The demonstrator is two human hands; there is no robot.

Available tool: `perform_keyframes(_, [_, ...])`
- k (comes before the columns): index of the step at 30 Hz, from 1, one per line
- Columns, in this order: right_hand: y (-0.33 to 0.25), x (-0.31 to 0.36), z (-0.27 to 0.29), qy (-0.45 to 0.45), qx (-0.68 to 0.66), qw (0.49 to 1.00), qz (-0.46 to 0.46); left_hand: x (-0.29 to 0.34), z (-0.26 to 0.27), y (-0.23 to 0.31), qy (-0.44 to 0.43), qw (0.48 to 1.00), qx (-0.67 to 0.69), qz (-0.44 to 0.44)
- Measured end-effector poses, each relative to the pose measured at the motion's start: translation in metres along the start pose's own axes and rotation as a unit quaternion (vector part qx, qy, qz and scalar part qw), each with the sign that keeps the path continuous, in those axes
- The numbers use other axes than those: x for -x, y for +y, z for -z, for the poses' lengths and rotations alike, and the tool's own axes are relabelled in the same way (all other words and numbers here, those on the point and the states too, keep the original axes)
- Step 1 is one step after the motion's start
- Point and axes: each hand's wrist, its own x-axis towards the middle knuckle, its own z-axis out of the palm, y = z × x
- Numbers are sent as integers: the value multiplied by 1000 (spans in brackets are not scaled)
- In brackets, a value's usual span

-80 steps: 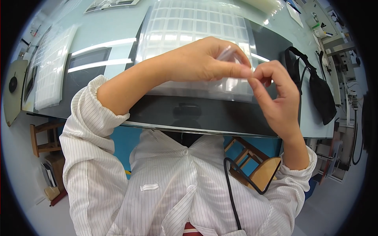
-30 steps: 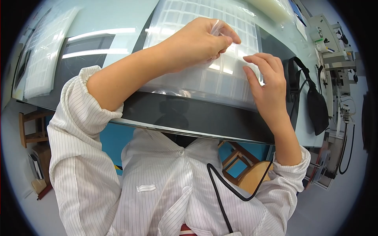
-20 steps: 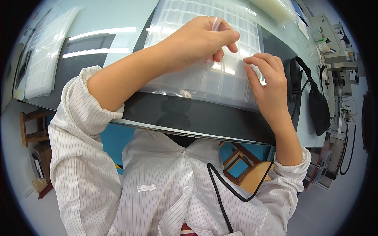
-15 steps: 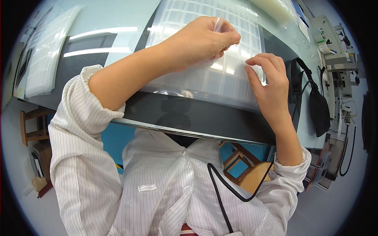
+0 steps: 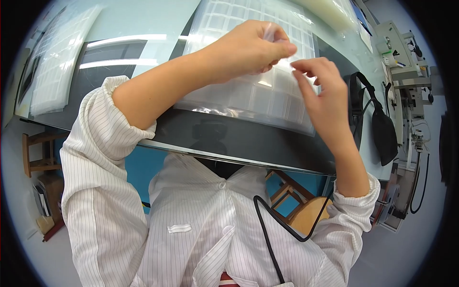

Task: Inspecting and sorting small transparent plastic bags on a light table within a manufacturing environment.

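A stack of clear plastic sheets [image 5: 239, 98] divided into a grid of pockets lies on the dark tabletop before me. Above it, my left hand [image 5: 256, 50] is closed in a pinch on a thin piece of clear plastic film [image 5: 269, 31], which sticks up between thumb and fingers. Whether that film joins the sheets below cannot be made out. My right hand [image 5: 325, 88] hovers over the stack's right side, slightly blurred. Its thumb and forefinger curve toward each other with a small gap, close to the left fingertips, and nothing shows between them.
Another pile of clear gridded sheets [image 5: 60, 71] lies at the far left. A roll of clear film [image 5: 330, 14] sits at the back right. Right of the stack are a black strapped pouch [image 5: 384, 134] and bench equipment [image 5: 399, 45]. The table's front edge [image 5: 239, 160] runs near my body.
My right hand has moved up and left, nearer my left hand, and its thumb and forefinger have drawn closer together. The left hand has shifted slightly right, still pinching the film.
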Motion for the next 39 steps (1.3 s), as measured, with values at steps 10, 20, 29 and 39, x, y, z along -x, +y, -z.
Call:
perform_keyframes(10, [0,4,-14,11,30,999,25,-1,-1,-7,93,995,27,29])
perform_keyframes(20, [1,4,-17,27,49,997,54,-6,4,-11,51,997,44,24])
perform_keyframes(29, [0,6,-18,10,31,998,44,-6,3,-10,40,998,47,15])
perform_keyframes(39, [-3,5,-17,-2,29,999,30,-6,4,-11,38,999,20,12])
